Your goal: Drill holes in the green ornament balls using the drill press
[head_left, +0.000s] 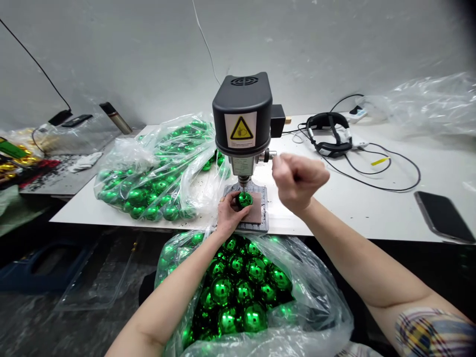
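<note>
A small black drill press (242, 116) stands at the table's front edge. Beneath its chuck (244, 181), a shiny green ball (245, 199) sits over a brown square pad (256, 210) on the grey base plate (265, 218). The fingers and thumb of my left hand (230, 213) are closed around this ball from the left. My right hand (299, 181) makes a fist beside the press, at the end of the feed handle shaft (269, 155); the gripped part is hidden inside the fingers. The drill tip meets or nearly meets the ball's top.
An open plastic bag (316, 297) of green balls lies in front of me below the table edge. Another bag (148, 183) of them rests left of the press. At right are a black headset (329, 134), its cables and a phone (444, 215). A bottle (116, 118) stands at back left.
</note>
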Demonstrator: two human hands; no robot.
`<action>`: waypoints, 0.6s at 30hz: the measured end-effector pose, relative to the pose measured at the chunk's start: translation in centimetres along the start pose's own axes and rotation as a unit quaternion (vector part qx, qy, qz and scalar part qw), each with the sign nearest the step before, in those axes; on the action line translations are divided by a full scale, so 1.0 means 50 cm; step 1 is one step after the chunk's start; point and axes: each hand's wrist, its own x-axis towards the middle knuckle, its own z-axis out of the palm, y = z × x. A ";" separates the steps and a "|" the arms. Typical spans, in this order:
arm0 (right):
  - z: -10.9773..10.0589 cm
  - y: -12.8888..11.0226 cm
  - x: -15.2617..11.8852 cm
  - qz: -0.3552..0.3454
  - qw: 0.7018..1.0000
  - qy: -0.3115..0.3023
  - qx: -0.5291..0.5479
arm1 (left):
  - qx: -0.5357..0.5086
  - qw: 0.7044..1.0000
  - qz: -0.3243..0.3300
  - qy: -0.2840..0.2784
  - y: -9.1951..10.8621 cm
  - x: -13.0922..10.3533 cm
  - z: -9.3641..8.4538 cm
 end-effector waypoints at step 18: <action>0.014 0.028 0.090 0.169 0.984 0.040 -0.043 | 0.144 0.908 0.119 -0.374 0.232 -0.250 -0.109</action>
